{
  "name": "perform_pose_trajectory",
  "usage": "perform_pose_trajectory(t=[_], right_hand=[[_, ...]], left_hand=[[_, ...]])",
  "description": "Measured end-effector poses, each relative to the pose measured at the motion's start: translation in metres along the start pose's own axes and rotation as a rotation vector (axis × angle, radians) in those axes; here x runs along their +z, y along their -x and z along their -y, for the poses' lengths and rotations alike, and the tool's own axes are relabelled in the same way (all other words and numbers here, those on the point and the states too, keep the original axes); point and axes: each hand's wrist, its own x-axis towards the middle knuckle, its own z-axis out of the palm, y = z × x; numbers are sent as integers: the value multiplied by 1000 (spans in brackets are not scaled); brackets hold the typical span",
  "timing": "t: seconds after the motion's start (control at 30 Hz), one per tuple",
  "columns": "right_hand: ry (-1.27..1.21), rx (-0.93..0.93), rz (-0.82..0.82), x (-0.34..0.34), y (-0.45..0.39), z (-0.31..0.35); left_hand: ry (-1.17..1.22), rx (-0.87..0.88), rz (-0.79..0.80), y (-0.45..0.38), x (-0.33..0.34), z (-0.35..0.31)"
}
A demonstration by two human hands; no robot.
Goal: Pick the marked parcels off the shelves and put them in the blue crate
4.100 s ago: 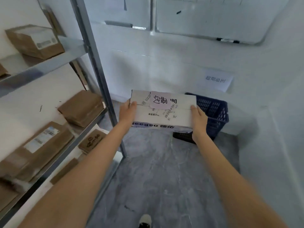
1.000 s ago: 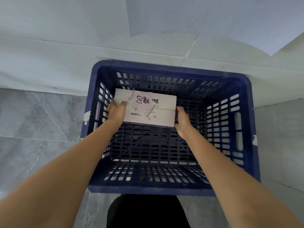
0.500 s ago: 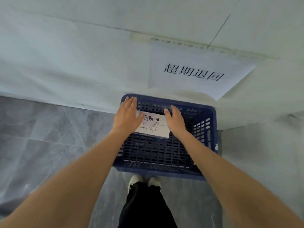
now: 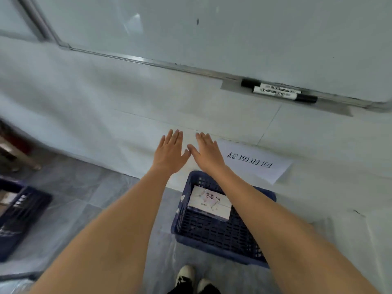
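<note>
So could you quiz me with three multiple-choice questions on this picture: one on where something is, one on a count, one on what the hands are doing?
1. Where is the white parcel?
A. in the blue crate
B. on the floor beside it
C. in the hands

2. How many markers lie on the whiteboard ledge?
A. none
B. two
C. five

3. What state are the left hand and the right hand in?
A. both gripping the parcel
B. one clenched in a fist
C. both open and empty

Answers:
1. A, the parcel lies flat at the far end of the crate.
2. B, two black-capped markers sit side by side on the ledge.
3. C, both hands are spread flat in front of the wall, above the crate, holding nothing.
</note>
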Motion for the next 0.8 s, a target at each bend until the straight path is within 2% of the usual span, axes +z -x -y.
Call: perform_pose_trajectory(t=[0.17,0.37,0.57,0.8], right_hand=[[57,-199,41,-11,3,56],[97,-503,96,-26,22,140],[69,-843,158,-20,78,250],[38,-1237,209,7,188,371]], left_hand=[[-13,-178,-99,42,-42,23],[-42,-471,-268,125,-111,66],[-128,-771,-370,258,-169,97],[-220,-1127,-461,424,-210,119]])
